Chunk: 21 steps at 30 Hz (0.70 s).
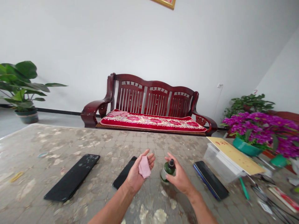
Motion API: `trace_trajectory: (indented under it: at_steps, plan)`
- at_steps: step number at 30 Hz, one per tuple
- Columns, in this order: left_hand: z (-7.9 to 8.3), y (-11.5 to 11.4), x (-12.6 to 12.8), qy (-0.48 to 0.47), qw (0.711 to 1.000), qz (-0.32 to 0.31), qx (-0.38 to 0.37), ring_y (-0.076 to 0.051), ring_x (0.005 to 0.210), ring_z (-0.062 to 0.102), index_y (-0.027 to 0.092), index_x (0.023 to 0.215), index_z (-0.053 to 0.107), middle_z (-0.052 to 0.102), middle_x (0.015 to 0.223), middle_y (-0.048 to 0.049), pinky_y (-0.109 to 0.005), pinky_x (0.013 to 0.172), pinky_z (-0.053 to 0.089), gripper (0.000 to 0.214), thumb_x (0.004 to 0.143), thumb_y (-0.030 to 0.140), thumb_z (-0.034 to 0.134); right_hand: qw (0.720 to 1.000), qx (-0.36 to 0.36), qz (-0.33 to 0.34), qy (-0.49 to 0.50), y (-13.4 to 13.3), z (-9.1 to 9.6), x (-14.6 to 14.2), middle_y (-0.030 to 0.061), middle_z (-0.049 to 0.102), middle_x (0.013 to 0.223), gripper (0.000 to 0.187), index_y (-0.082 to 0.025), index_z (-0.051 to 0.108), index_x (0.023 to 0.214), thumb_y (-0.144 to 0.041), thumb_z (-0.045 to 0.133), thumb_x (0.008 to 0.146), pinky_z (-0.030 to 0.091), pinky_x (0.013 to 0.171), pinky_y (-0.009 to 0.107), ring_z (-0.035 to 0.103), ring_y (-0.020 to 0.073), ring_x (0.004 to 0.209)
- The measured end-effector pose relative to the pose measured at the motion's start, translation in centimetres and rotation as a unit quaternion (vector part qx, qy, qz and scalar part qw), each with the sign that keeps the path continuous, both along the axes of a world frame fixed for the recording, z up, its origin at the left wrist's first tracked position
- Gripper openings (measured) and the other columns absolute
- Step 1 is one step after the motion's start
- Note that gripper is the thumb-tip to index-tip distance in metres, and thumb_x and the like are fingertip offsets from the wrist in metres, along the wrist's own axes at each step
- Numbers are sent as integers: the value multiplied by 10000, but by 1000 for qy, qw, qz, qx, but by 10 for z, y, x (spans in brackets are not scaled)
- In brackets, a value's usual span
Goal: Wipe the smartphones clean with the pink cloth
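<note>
Head view. Clock centred on the gap between your hands, 12 toward the wooden bench (156, 89).

Your hands are apart. At 9, your left hand (137, 173) is palm up, fingers loosely spread; the folded pink cloth (144, 167) lies across palm and fingers rather than being pinched. The upturned palm probably serves as a tray, leaving the cloth's face exposed.

At 3, your right hand (178, 177) is closed round the green bottle (167, 170), thumb on the near side, fingers behind. Black top uppermost, near upright; this likely guards against spills and leaves the top unobstructed. Whether its base touches the patterned tabletop (98, 199): cannot tell.

Black phone (123, 174) at 9, just beyond your left hand, partly covered by it. Larger black phone (72, 177) farther out at 9, flat, pale marks at its far end. Blue-edged phone (211, 180) between 3 and 4, beside the clear plastic box (223, 165). The spacing presumably leaves the middle free for both hands.
</note>
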State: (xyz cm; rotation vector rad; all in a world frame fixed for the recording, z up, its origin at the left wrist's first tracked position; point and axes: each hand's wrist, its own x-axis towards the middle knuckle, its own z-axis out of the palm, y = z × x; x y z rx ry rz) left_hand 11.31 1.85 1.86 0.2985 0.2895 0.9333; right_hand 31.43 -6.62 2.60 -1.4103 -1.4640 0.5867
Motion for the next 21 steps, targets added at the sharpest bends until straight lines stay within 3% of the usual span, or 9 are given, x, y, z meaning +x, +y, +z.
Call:
trace_trajectory:
  at_steps: [3, 7, 11, 16, 21]
  plan:
    - [5, 1, 6, 13, 999, 29, -3, -221, 1046, 688, 155, 1393, 504, 684, 1209, -151, -327, 912, 529, 410, 990, 233, 509, 992, 10, -9, 122, 4, 1, -3, 125, 586, 1359, 630, -224, 447, 1413, -488, 592, 860, 432, 1048, 464, 571, 265, 1235]
    - [13, 9, 20, 9, 999, 43, 3, -238, 1113, 664, 194, 1399, 509, 669, 1251, -150, -360, 965, 499, 414, 1004, 315, 501, 970, -3, -112, 217, 16, 0, -16, 97, 673, 1176, 579, -230, 562, 1268, -667, 394, 926, 508, 932, 430, 653, 244, 1066]
    - [21, 19, 38, 3, 999, 31, 21, -265, 1176, 629, 221, 1396, 521, 643, 1301, -152, -412, 1027, 453, 437, 990, 384, 527, 964, -16, -157, 215, 24, 1, -27, 41, 701, 960, 593, -226, 608, 1177, -709, 419, 887, 525, 811, 362, 660, 221, 906]
    - [27, 18, 60, 6, 999, 2, 41, -284, 1234, 587, 217, 1371, 548, 626, 1324, -160, -442, 1067, 413, 433, 995, 429, 512, 967, -13, -168, 193, 28, 1, -28, 4, 677, 801, 590, -201, 591, 1187, -678, 408, 892, 499, 707, 323, 627, 207, 768]
    - [23, 7, 74, 13, 999, -7, 41, -298, 1255, 567, 192, 1357, 552, 609, 1339, -181, -451, 1042, 439, 446, 997, 451, 506, 967, -4, -193, 169, 33, 1, -28, 64, 690, 1050, 578, -185, 589, 1152, -659, 428, 864, 490, 830, 332, 624, 234, 990]
